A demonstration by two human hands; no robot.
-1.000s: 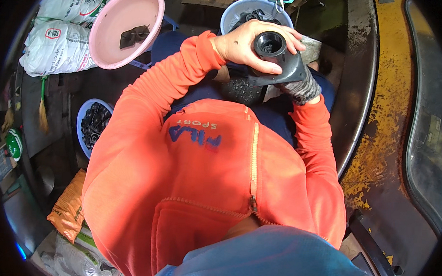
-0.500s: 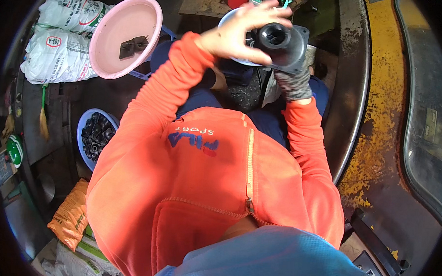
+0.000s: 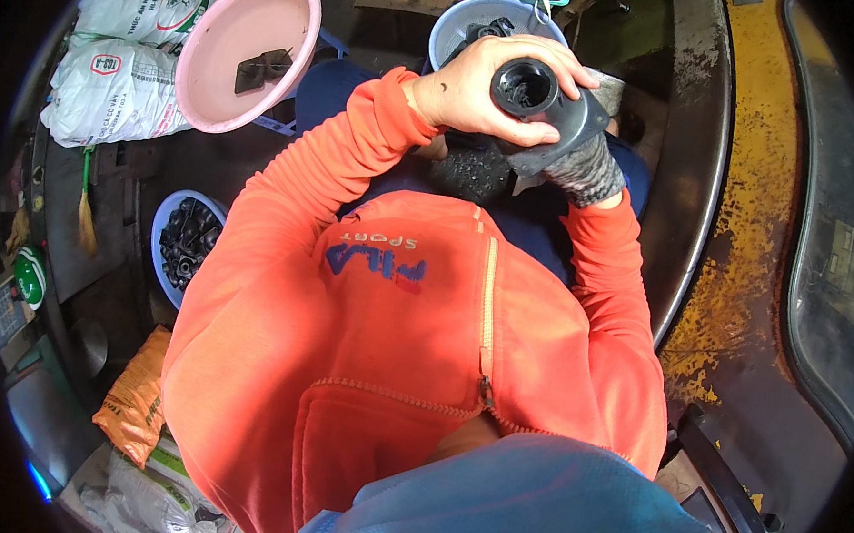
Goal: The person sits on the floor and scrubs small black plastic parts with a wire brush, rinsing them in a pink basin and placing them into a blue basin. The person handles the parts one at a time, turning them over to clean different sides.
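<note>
A black plastic part [image 3: 568, 126] with a round open collar and a wide flange is in front of me, its collar mouth facing up. My bare left hand [image 3: 473, 83] curls over the collar, thumb on the near side and fingers on the far side. My right hand [image 3: 588, 169], in a grey striped glove, grips the part from below and to the right; its fingers are mostly hidden behind the flange. Just beyond my hands, a light blue basin [image 3: 435, 40] contains black pieces [image 3: 495, 28].
A pink basin [image 3: 194, 61] with dark pieces [image 3: 262, 71] stands at far left. Below it sits a blue tub [image 3: 158, 245] full of black parts [image 3: 190, 242]. White sacks [image 3: 111, 81] and an orange bag [image 3: 133, 397] lie left. A rusty yellow machine panel [image 3: 743, 223] runs along the right.
My left hand, open and raised above the collar before, has closed around it. The part has tilted and moved slightly down with my gloved right hand.
</note>
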